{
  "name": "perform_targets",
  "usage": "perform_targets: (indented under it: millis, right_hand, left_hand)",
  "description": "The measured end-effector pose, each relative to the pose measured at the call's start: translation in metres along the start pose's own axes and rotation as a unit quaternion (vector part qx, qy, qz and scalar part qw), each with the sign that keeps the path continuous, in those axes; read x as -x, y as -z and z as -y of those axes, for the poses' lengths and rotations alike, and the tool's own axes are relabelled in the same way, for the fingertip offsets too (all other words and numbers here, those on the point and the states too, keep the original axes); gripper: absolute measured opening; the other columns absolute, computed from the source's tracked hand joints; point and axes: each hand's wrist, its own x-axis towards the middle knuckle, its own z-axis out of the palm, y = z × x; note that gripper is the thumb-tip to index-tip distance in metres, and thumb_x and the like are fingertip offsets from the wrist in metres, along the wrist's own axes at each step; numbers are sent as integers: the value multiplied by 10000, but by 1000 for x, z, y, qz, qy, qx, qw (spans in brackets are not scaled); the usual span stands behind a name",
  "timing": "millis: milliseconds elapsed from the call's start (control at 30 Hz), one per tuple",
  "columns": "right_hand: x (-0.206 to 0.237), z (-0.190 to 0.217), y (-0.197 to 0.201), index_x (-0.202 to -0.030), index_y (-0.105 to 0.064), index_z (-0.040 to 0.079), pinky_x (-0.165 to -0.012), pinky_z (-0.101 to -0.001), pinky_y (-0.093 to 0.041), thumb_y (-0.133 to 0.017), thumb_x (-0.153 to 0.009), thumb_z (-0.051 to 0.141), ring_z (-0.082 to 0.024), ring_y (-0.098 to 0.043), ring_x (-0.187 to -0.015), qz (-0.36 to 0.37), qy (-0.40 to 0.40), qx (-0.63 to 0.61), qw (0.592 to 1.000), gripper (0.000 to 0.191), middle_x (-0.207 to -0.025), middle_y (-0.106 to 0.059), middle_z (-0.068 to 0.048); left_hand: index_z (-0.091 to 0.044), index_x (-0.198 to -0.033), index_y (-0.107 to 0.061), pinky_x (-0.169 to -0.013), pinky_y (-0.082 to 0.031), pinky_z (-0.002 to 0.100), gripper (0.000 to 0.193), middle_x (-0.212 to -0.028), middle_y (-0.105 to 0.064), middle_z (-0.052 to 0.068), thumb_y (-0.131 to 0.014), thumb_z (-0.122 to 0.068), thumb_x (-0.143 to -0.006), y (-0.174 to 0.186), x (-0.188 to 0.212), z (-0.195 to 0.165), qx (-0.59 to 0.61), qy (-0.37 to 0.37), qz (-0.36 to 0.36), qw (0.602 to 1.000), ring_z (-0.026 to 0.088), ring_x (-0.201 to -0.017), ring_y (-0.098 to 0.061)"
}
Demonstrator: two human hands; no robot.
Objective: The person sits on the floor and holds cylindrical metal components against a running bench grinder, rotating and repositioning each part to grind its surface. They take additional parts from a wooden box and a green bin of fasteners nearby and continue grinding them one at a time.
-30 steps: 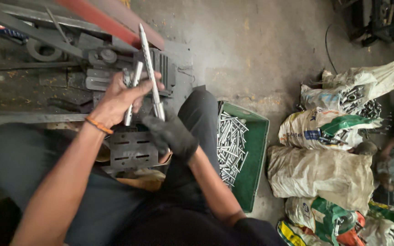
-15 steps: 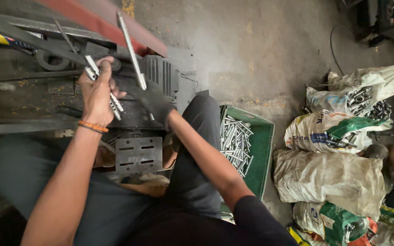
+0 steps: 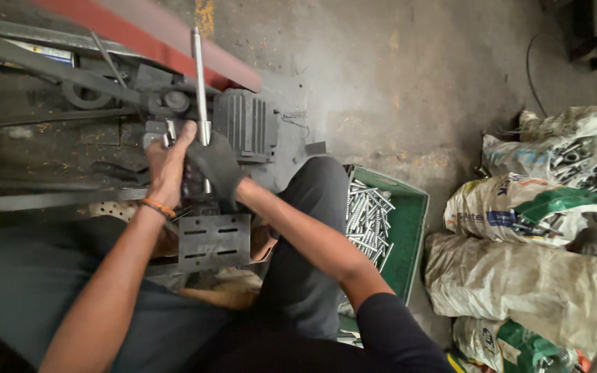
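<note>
Gripping a long metal rod (image 3: 200, 90) in the gloved right hand (image 3: 214, 166), fingers closed around its lower end, rod upright against the dark machine (image 3: 243, 124). Clutching short metal pins (image 3: 169, 131) in the bare left hand (image 3: 167, 162), just beside the glove. Green crate (image 3: 412, 228) of similar pins near the right knee, filled sacks (image 3: 519, 290) beyond.

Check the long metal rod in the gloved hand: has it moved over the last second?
Yes. The long metal rod in the gloved right hand has swung from a tilt to nearly upright and shifted forward against the ribbed motor housing, now beside the left hand.
</note>
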Motion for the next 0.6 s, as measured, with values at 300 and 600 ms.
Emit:
perform_targets:
  millis: [300,600]
  right_hand:
    - [-3,16,5,-882,-584,37,-359,-367,-469,-604,-892,231,-203,-582,-403,-7,-71,-61,996,195,-569,-599,-87]
    - [-13,-5,-8,-876,-614,-4,-409,-364,-470,-608,-902,151,-177,-596,-485,-5,-36,-41,998,157,-639,-628,-93]
  left_hand:
    - [-69,-1042,-723,-709,-581,286,421,-943,-736,15,-757,-458,-887,-19,-5,6,94,138,82,983,126,-790,-710]
    - [-41,-993,-744,-676,-574,291,295,-881,-737,50,-793,-291,-845,-14,-7,3,131,172,26,976,159,-724,-706]
